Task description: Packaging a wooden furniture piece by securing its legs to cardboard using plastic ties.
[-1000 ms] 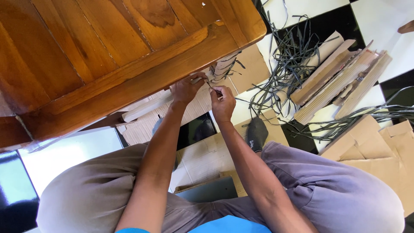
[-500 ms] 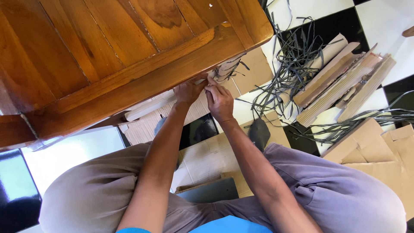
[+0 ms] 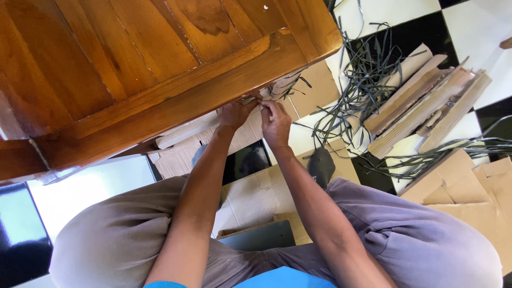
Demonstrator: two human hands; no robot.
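Cardboard strip at the wooden table edge is pinched by left hand and right hand.

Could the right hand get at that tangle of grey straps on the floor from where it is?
Probably yes: the grey straps lie in the open just beyond the right hand, with only flat cardboard between.

Glossy varnished wood table, matt brown corrugated cardboard sheets, dull grey plastic straps, shiny tiled floor.
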